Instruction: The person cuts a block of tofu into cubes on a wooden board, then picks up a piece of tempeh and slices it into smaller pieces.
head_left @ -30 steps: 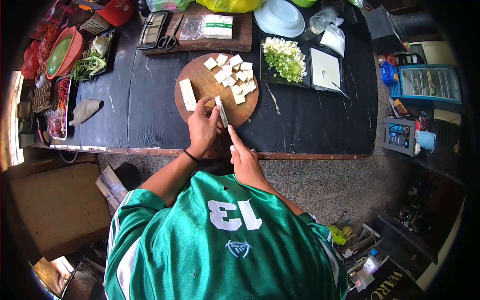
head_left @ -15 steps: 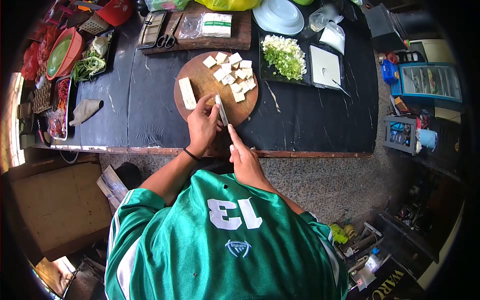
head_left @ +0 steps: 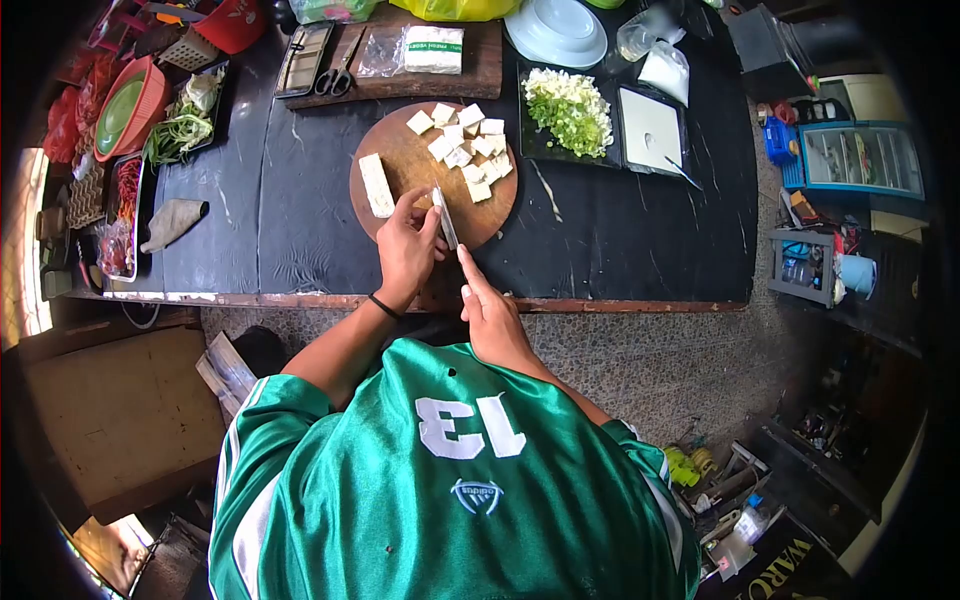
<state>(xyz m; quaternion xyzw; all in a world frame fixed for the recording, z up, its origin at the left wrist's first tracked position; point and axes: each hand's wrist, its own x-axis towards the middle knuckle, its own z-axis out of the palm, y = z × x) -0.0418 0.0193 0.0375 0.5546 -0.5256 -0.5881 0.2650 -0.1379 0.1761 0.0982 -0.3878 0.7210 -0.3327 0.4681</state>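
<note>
A round wooden chopping board (head_left: 400, 135) lies at the table's front edge. On its upper right sit several pale cubes of tempeh (head_left: 470, 150); a longer tempeh strip (head_left: 376, 186) lies at its left. My right hand (head_left: 492, 318) grips a knife (head_left: 447, 222), index finger stretched along it, blade pointing away from me over the board. The handle is hidden in the palm. Close against the blade's left side, my left hand (head_left: 406, 252) has its fingers bent and closed on a small pale piece, mostly covered by the fingers.
Behind the board, a wooden slab (head_left: 480, 85) carries scissors (head_left: 336, 78) and a wrapped white block (head_left: 434, 50). To the right are a tray of chopped greens (head_left: 568, 115) and a white container (head_left: 652, 132). A grey cloth (head_left: 174, 224) and vegetable trays lie left.
The view has shifted very slightly. Both hands, the knife and the tempeh keep nearly the same places on the board.
</note>
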